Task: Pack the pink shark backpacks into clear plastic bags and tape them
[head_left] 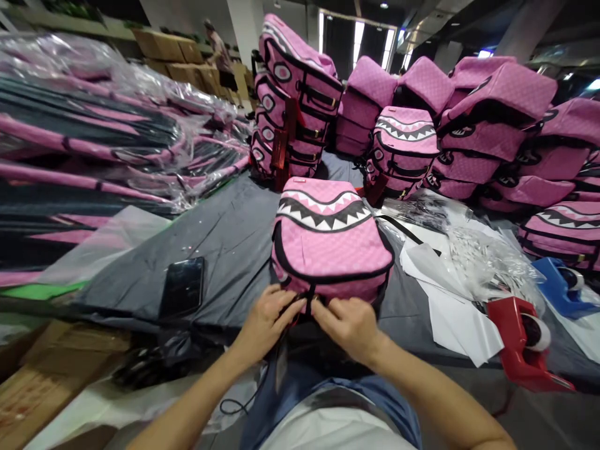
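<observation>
A pink backpack [330, 244] with a black-and-white jagged-tooth band lies on the dark table covering in front of me. My left hand [272, 315] is closed at its near edge, thumb and fingers pinched by a dark strap. Beside it my right hand [347, 322] is closed too, its fingertips pressed to the same edge close to the strap. The small part between the fingertips is mostly hidden. A dark cord or tag hangs below my left hand.
A black phone [182, 286] lies to the left. Stacked pink backpacks [295, 106] stand behind. Plastic-wrapped goods [84, 144] fill the far left. On the right are white papers [462, 322], clear plastic, a red tape dispenser [515, 344] and a blue one [562, 287]. A person [220, 59] stands by cartons.
</observation>
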### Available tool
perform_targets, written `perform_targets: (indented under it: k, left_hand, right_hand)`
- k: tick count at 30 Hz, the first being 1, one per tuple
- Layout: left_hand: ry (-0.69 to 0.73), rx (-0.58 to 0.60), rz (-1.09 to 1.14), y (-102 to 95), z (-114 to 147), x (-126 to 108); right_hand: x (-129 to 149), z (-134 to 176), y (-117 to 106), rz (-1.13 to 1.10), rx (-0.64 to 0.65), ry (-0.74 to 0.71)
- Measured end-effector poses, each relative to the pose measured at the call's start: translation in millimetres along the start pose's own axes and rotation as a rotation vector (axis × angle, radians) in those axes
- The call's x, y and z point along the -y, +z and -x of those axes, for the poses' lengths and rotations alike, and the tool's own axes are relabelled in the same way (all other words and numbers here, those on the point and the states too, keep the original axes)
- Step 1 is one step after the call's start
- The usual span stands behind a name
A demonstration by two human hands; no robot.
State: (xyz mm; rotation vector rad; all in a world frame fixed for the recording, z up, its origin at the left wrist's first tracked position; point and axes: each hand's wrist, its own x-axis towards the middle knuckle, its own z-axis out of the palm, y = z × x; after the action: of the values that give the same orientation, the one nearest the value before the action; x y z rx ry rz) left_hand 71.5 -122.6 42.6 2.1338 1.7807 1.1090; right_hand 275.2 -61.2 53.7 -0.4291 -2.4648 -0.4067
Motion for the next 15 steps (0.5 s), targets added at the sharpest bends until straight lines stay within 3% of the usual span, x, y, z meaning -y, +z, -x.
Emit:
perform_targets:
  k: [3,5,10,15]
  left_hand:
    - [0.212,-0.026,-0.128,-39.0,-47.6,-32.8]
    - [0.259,-0.002,-0.183,-54.1,-73.7,-47.3]
    - [0.089,0.135,-0.095,-59.5,-93.8,-57.6]
    - [-0.100,0.289,0.274,-61.6,-79.6,-44.8]
  right_hand:
    - [-23.0,-40.1,-52.6,0.180,-0.009,0.041]
    - [-29.0,-63.7,-70.0,0.312,0.033,0.066]
    - [-33.8,-73.0,-66.9,0.314,0.111,0.106]
    - [-45.1,-38.6,-81.9,0.129,-0.044,0.094]
